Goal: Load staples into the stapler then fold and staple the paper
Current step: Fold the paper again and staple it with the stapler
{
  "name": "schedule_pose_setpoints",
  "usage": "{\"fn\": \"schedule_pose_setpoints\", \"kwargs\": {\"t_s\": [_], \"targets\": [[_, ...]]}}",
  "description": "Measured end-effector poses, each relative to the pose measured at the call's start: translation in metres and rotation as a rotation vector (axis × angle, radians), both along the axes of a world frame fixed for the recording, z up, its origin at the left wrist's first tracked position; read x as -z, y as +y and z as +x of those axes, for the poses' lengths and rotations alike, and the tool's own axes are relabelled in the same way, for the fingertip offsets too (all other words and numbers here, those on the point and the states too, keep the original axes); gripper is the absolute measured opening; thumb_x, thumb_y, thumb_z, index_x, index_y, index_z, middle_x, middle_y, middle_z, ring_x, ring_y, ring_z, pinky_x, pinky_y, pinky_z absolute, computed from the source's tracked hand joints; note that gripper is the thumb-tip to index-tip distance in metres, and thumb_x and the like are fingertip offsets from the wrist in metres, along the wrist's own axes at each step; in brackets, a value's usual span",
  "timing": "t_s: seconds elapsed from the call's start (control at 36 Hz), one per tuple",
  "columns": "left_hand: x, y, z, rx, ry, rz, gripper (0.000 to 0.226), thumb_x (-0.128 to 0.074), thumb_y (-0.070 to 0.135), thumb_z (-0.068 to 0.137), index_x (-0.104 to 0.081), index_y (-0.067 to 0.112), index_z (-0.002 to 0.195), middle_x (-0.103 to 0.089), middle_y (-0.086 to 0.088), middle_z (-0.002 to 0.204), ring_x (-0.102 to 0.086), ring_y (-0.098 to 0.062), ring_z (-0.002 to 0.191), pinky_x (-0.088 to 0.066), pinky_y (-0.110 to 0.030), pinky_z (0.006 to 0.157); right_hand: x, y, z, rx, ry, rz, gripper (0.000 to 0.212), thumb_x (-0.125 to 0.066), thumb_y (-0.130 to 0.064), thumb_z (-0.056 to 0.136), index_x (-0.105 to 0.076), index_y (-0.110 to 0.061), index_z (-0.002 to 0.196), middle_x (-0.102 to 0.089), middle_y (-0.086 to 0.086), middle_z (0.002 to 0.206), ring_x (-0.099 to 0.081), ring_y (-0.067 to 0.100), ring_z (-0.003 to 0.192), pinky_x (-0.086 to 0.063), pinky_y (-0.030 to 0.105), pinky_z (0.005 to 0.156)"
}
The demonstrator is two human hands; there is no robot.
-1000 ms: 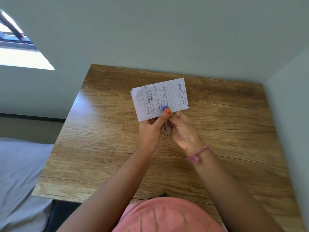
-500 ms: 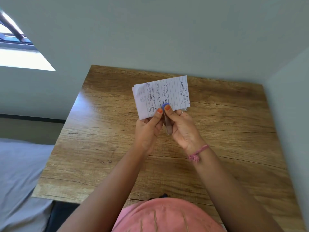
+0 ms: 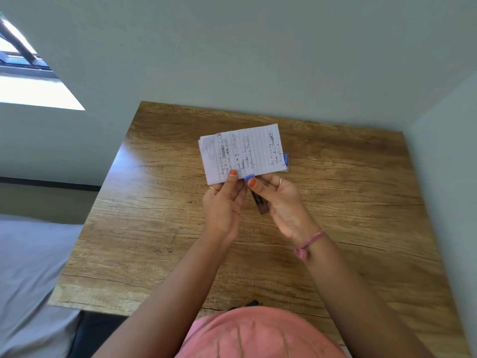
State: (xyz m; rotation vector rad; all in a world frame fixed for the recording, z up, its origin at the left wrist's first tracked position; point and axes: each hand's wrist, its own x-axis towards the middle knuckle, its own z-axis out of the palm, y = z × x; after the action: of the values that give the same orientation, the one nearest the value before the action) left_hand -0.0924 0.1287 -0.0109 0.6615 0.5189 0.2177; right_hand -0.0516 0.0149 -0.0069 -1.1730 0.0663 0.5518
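A folded sheet of lined paper (image 3: 245,153) with handwriting is held up above the wooden table (image 3: 154,202). My left hand (image 3: 223,205) pinches its lower edge, thumb on the front. My right hand (image 3: 280,202) grips a small stapler (image 3: 259,201) with a blue tip and a dark brown body; the blue tip sits at the paper's bottom edge, under my right thumb. A small blue box (image 3: 285,160), partly hidden behind the paper's right edge, lies on the table.
The table fits into a corner, with grey walls behind it and to the right. A grey bed surface (image 3: 28,267) lies to the left of the table. A window (image 3: 23,73) is at the upper left.
The stapler's blue tip has slid down from over the paper's face to its bottom edge. The paper has tilted a little, showing the blue box behind its right edge.
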Motion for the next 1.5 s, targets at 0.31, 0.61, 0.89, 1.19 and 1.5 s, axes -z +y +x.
{"fn": "schedule_pose_setpoints", "kwargs": {"t_s": [0.31,0.61,0.89,1.19,1.5], "targets": [[0.003,0.012,0.006,-0.068,0.083,0.012,0.017,-0.06,0.013,0.093,-0.064,0.011,0.109,-0.074,-0.007,0.101,-0.071,-0.017,0.095,-0.057,-0.029,0.084,0.026,-0.019,-0.003,0.024,-0.345,-0.645,0.054,-0.082,-0.026,0.074,-0.063,-0.014,0.123,-0.072,-0.006,0.104,-0.067,0.003,0.098,-0.053,0.023,0.089],[0.008,0.02,0.006,-0.026,0.092,0.07,0.017,-0.057,0.014,0.096,-0.061,0.012,0.112,-0.074,-0.006,0.105,-0.07,-0.021,0.1,-0.058,-0.032,0.084,0.033,-0.025,-0.003,0.037,-0.437,-0.816,0.057,-0.08,-0.029,0.076,-0.061,-0.013,0.127,-0.068,-0.008,0.106,-0.064,0.006,0.099,-0.048,0.014,0.083],[0.027,0.047,0.005,0.11,0.192,0.209,0.019,-0.057,0.023,0.096,-0.061,0.011,0.11,-0.075,-0.004,0.102,-0.071,-0.02,0.098,-0.059,-0.032,0.07,0.036,-0.024,0.001,0.082,-0.456,-0.866,0.051,-0.08,-0.026,0.077,-0.063,-0.014,0.124,-0.07,0.001,0.111,-0.064,0.009,0.1,-0.048,0.014,0.083],[0.037,0.084,0.028,0.177,0.316,0.647,0.025,-0.066,0.023,0.091,-0.061,0.012,0.113,-0.075,-0.001,0.098,-0.072,-0.012,0.089,-0.059,-0.03,0.069,0.041,-0.018,0.005,0.166,-0.407,-0.89,0.055,-0.08,-0.03,0.077,-0.062,-0.013,0.126,-0.069,0.002,0.114,-0.062,0.007,0.099,-0.042,0.01,0.078],[0.045,0.093,0.067,0.277,0.334,1.175,0.034,-0.064,0.031,0.091,-0.06,0.015,0.121,-0.073,0.004,0.079,-0.069,0.0,0.072,-0.054,-0.019,0.058,0.043,-0.012,0.011,0.242,-0.383,-0.894,0.055,-0.08,-0.029,0.077,-0.061,-0.01,0.126,-0.069,0.003,0.114,-0.063,0.007,0.099,-0.044,0.008,0.08]]}}
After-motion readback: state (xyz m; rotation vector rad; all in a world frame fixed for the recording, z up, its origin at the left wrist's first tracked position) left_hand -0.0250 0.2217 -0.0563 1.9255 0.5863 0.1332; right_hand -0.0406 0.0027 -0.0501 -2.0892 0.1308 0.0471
